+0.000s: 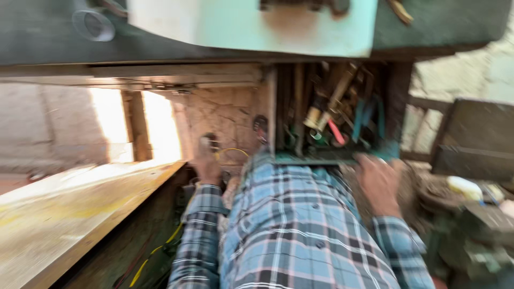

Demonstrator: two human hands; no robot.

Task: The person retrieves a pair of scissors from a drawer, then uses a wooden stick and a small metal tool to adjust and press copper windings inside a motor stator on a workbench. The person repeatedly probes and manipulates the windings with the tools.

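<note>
My right hand (379,184) rests at the front edge of an open drawer (329,115) under the dark work surface (48,43). The fingers are spread and bent over the teal lip; I see nothing gripped in them, though the picture is smeared by motion. The drawer is packed with hand tools: wooden handles, a red-handled one (336,132), teal-handled ones (369,115), all lying across each other. My left hand (208,167) is lower, down by the cracked clay-coloured wall under the surface, curled around a small pale object (206,142) that I cannot identify, with a yellow wire (231,151) looping just beside it.

What worries me: the tools lie tangled, so reaching in without looking could catch a finger on a blade or point, and dragging one handle out may pull others over the lip. If the drawer slides, my right fingers on the edge could be pinched. The yellow wire near my left hand could snag my wrist or sleeve (201,235) when I move.

A long wooden plank (69,214) slopes along my left, well lit from a bright opening (160,126) behind it. A pale green panel (251,24) sits on the surface above the drawer, and a clear round rim, perhaps a cup (93,24), near its left end. To my right stand cluttered metal machine parts (471,225) and rough walls.
</note>
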